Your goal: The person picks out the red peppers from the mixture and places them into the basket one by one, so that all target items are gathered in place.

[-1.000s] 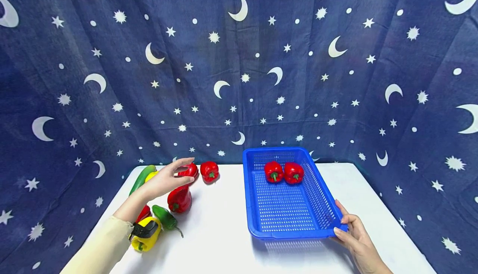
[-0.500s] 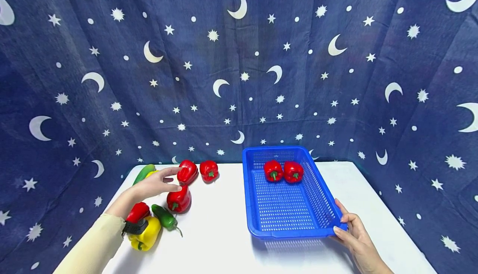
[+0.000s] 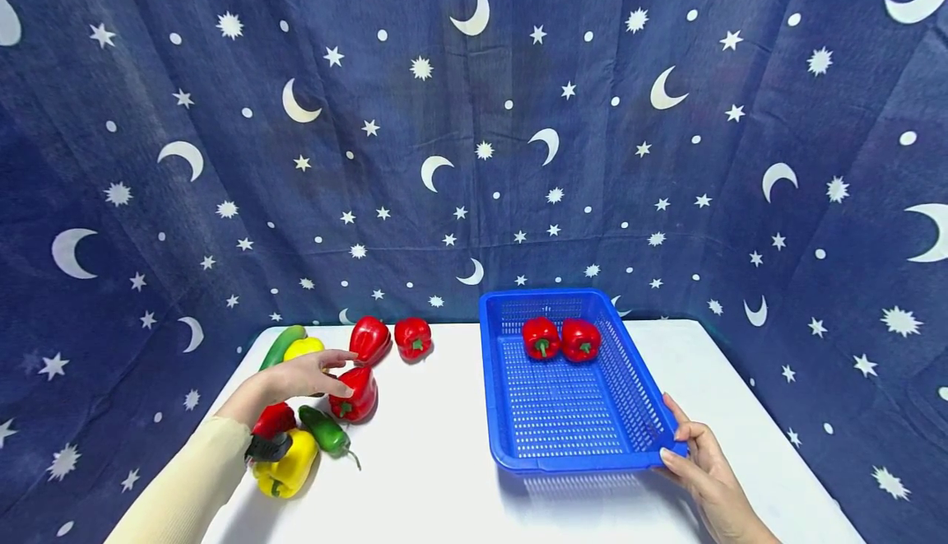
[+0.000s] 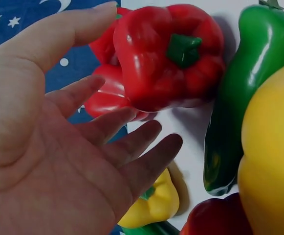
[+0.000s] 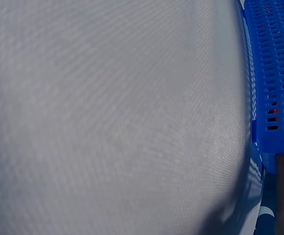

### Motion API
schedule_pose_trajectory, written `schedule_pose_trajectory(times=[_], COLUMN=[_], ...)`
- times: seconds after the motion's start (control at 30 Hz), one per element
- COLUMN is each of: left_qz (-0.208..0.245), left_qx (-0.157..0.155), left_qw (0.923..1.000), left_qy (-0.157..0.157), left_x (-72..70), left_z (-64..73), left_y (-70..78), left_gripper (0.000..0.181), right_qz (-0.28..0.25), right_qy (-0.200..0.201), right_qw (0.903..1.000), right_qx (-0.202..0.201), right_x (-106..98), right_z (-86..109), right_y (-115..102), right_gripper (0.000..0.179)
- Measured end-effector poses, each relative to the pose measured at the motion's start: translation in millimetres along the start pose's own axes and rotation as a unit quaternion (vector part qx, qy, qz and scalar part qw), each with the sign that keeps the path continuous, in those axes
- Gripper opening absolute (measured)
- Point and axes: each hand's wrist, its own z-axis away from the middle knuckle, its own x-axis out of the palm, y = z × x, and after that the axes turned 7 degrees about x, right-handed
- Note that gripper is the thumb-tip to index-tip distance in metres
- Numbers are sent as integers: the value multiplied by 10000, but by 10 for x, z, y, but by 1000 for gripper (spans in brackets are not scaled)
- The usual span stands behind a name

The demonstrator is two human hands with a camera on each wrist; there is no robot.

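Observation:
My left hand [image 3: 296,378] hovers at a red bell pepper [image 3: 363,400] on the left of the table, its fingers spread and thumb apart. In the left wrist view the same red bell pepper [image 4: 146,58] lies just beyond the fingertips; whether any finger touches it I cannot tell. My right hand [image 3: 704,470] grips the near right corner of a blue plastic basket [image 3: 563,425], thumb on the rim and fingers along the side. Inside the basket, toward its far end, sit two red bell peppers, one on the left [image 3: 541,337] and one on the right [image 3: 580,338].
Behind lie two more red peppers, one elongated [image 3: 369,340], one rounder [image 3: 413,338]. Around my left arm are a green chili pepper [image 3: 324,430], yellow peppers, one in front [image 3: 287,468], a red one [image 3: 272,420] and a long green vegetable [image 3: 283,346]. A starry curtain [image 3: 474,116] hangs behind.
My left hand has moved down and back from the far red pepper toward the nearer one, fingers still spread. The right hand and basket have stayed put.

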Motion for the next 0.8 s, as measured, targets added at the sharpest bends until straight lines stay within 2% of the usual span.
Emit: schedule_pose_trajectory(times=[0.23,0.53,0.8], left_qz=[379,406,385], left_qx=[-201,-258,-385], left_qw=[9988,9982,9980], left_qy=[-219,-356,-335], left_x=[5,24,50], left_z=[-53,-128,-163], left_y=[-6,-19,-46], left_gripper=[77,76,77], right_qz=[12,-6,74], right_qy=[-8,17,97], right_qw=[10000,10000,9999], right_qx=[-83,-73,21], right_x=[6,13,16], right_z=[6,6,2], right_y=[1,3,-5], right_gripper=[19,19,18])
